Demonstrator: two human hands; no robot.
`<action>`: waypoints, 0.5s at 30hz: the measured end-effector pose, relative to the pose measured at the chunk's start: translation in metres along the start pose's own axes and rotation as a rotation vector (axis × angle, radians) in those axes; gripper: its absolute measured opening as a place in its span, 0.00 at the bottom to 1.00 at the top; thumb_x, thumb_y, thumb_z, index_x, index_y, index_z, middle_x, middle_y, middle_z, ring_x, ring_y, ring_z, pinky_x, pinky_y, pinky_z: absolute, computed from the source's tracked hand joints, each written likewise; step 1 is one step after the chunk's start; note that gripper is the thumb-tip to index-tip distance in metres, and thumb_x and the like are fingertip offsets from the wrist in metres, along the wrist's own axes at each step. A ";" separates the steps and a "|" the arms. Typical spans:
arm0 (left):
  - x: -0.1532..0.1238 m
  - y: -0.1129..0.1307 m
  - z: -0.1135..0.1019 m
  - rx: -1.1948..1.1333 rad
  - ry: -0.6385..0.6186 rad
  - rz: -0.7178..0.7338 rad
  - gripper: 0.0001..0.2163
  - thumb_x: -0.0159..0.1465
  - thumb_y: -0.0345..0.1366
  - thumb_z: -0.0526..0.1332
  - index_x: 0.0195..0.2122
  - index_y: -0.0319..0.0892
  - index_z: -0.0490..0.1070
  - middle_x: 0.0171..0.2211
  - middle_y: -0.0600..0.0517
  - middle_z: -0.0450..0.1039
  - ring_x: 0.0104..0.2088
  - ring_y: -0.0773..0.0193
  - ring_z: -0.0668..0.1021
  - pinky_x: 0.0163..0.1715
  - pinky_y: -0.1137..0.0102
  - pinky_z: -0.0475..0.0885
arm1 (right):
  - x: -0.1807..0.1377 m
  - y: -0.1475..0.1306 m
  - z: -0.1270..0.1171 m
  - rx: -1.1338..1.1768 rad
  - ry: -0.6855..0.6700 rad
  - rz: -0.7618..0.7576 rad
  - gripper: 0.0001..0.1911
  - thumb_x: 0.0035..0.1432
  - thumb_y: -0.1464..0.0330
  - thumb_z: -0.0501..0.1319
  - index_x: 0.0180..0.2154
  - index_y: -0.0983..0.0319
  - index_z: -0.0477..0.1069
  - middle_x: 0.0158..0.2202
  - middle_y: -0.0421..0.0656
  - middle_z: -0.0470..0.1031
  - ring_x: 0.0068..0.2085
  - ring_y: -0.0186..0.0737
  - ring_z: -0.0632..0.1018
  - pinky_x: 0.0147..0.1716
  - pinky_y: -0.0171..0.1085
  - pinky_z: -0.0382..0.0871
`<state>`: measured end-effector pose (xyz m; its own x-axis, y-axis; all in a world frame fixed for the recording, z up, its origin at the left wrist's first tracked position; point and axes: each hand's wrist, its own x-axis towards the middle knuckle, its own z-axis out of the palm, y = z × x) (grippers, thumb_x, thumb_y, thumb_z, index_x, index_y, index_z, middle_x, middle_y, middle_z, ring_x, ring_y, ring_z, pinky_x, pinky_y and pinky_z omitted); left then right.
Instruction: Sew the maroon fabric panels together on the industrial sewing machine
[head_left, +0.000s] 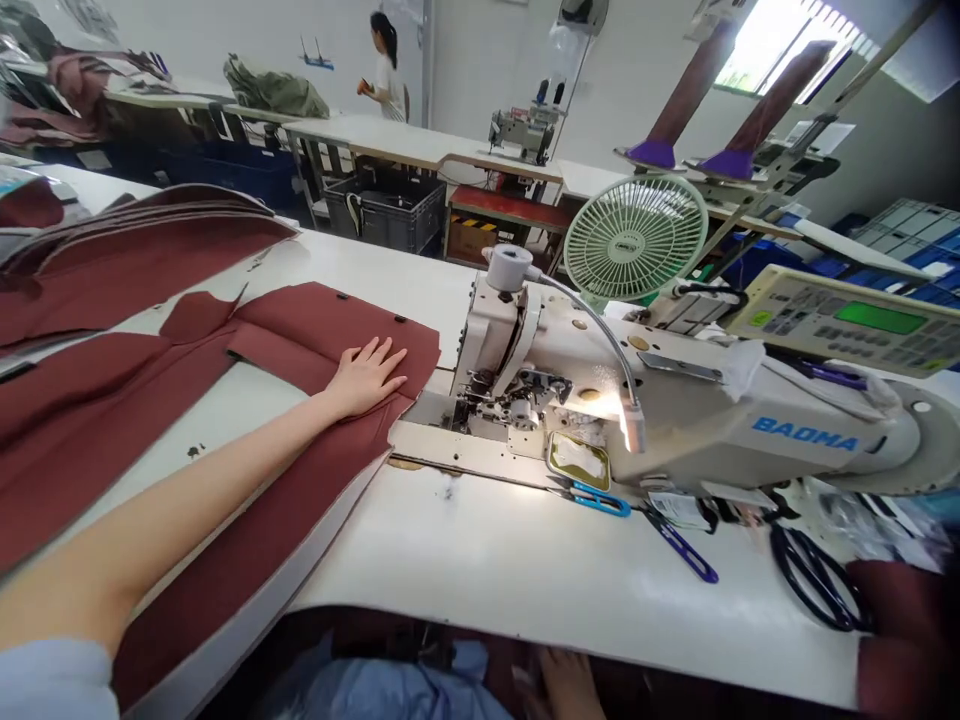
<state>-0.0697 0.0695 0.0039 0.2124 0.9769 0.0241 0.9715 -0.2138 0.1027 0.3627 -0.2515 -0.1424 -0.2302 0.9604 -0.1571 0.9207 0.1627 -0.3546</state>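
Observation:
My left hand (367, 378) lies flat, fingers spread, on a maroon fabric panel (300, 320) with a pale backing. The panel's right edge lies just left of the needle area of a white sewing machine (517, 350). More of the same fabric runs down under my left forearm to the table's front edge. My right hand (568, 682) is low at the bottom of the view, below the table edge near my lap. Its fingers are partly hidden, and whether they hold anything does not show.
Blue thread snips (600, 500), purple snips (686, 550) and black-handled scissors (817, 580) lie on the white table (465, 560). A small tray (579, 462) sits against the machine. Stacked maroon pieces (150, 245) are at left. Behind are a green fan (634, 240) and a person (390, 75).

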 end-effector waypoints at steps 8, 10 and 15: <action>-0.076 0.012 -0.014 -0.171 0.171 0.249 0.21 0.72 0.47 0.45 0.59 0.49 0.68 0.63 0.48 0.66 0.65 0.53 0.65 0.60 0.54 0.53 | 0.007 -0.005 -0.020 0.180 -0.092 -0.027 0.19 0.58 0.73 0.54 0.44 0.55 0.80 0.40 0.48 0.81 0.43 0.56 0.81 0.44 0.50 0.74; -0.083 0.011 -0.028 -0.232 0.261 0.274 0.20 0.72 0.45 0.46 0.55 0.48 0.72 0.59 0.49 0.71 0.62 0.53 0.68 0.60 0.54 0.55 | 0.006 -0.008 -0.033 0.204 -0.075 -0.068 0.20 0.58 0.75 0.54 0.45 0.53 0.79 0.43 0.49 0.81 0.44 0.54 0.80 0.45 0.48 0.73; -0.106 0.040 -0.075 -0.329 0.333 0.488 0.16 0.70 0.40 0.49 0.51 0.48 0.74 0.54 0.49 0.74 0.58 0.53 0.72 0.59 0.53 0.58 | -0.001 -0.021 -0.053 0.215 -0.012 -0.151 0.18 0.61 0.74 0.53 0.46 0.54 0.76 0.42 0.48 0.79 0.44 0.52 0.79 0.44 0.48 0.72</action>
<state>-0.0611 -0.0425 0.0800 0.5238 0.7268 0.4442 0.6784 -0.6714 0.2984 0.3606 -0.2436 -0.0857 -0.3652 0.9258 -0.0978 0.7879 0.2515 -0.5621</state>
